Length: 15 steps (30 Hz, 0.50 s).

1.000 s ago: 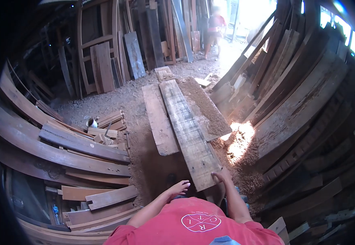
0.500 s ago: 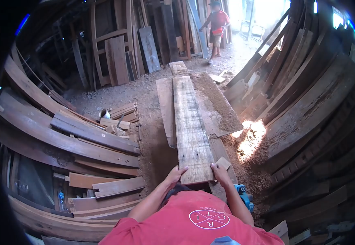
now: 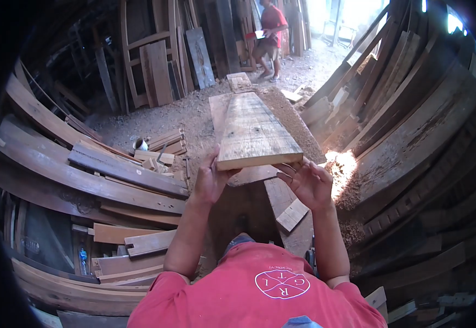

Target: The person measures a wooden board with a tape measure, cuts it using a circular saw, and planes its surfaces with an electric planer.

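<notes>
Both hands have the plank (image 3: 257, 128) by its near end. To hold it well: share load evenly across both near corners so it doesn't roll, thumbs on the edges, fingers out of any pinch gap underneath, watch for splinters on that rough face. Left hand (image 3: 211, 177) is on the plank's near-left corner, fingers curled under, thumb up along the edge, so pinching it. Right hand (image 3: 311, 183) is at the near-right corner, fingers spread, tips under the plank, not wrapped; can't tell how much weight it takes. Plank sits between the hands, above the curled fingers, running away from the torso. Far-end support: can't tell. Small wood block (image 3: 292, 215) is below the plank's near end, toward its right.
</notes>
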Motion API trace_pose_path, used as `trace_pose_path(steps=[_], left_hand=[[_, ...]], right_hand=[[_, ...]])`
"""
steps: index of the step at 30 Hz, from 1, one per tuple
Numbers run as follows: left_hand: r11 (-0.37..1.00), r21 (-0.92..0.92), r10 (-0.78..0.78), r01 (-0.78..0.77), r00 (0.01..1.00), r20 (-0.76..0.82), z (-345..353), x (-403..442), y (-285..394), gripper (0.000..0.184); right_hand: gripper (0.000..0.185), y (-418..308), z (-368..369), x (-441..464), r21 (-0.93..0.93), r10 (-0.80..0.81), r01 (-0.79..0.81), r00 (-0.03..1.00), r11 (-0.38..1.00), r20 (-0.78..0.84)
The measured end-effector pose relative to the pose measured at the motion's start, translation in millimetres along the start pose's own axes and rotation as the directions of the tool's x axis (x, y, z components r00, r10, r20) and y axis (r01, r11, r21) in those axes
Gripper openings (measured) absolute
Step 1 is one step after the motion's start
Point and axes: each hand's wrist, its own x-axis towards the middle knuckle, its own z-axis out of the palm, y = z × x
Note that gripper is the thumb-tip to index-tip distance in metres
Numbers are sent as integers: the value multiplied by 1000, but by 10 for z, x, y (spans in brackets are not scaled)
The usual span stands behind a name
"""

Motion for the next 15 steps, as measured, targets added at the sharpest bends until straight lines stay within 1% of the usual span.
trace_pose_path(steps=[3, 4, 6, 10, 11, 12, 13, 15], left_hand=[[1000, 7, 10, -10, 1000, -16, 70, 62, 171, 56], [1000, 5, 13, -13, 999, -36, 77, 69, 192, 55], [1000, -1, 20, -20, 999, -44, 58, 78, 218, 56], [1000, 4, 19, -19, 998, -66, 79, 68, 241, 56], [1000, 3, 20, -20, 998, -67, 55, 61, 236, 56], [1000, 27, 13, -10, 994, -110, 24, 54, 211, 56], [999, 50, 7, 1, 988, -152, -17, 37, 179, 56], [997, 81, -2, 15, 987, -161, -180, -43, 73, 53]], right_hand=[[77, -55, 70, 154, -87, 53, -52, 999, 995, 5], [77, -59, 93, 175, -90, 47, -46, 999, 995, 8], [71, -61, 160, 216, -32, 61, -58, 995, 998, 82], [68, -99, 82, 228, -30, 66, -62, 988, 998, 141], [66, -130, 63, 225, -39, 141, -139, 989, 989, 40], [64, -156, 43, 218, -39, 214, -217, 975, 975, -61], [64, -147, 9, 201, -38, 215, -217, 975, 975, -62], [64, -104, -76, 150, -120, 219, -267, 925, 956, -310]])
